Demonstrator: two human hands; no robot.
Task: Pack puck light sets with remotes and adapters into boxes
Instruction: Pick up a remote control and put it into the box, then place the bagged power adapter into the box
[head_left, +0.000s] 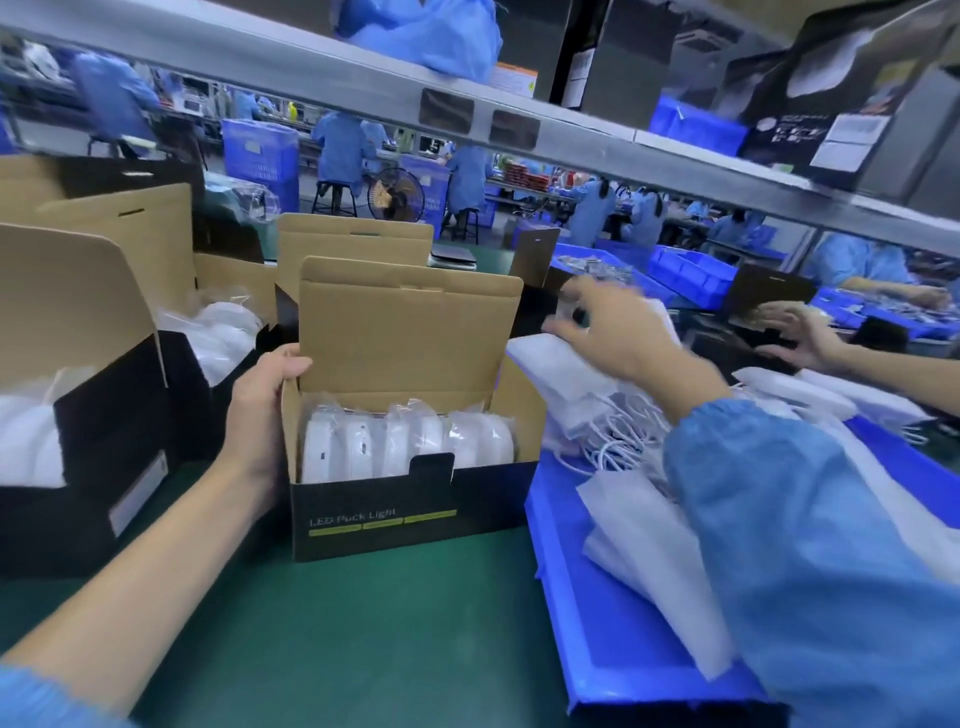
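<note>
Green bench mat (415, 639), factory line behind. Box (410, 499) sits open, puck lights (405, 447) upright inside. Left hand (265, 410) grips the box's left wall. Right hand (618, 332), blurred, fingers loosely spread, holding nothing, hovers over the pouches (654, 525) right of the box. Risk: tangled white cables (618, 441) drag extra pouches; lid may flop shut.

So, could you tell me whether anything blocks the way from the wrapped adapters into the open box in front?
Nothing visible does. The box has its lid flap up and stands against the blue tray holding the wrapped adapters. The puck lights fill the lower part, leaving space above. The left hand grips its left wall.
</note>
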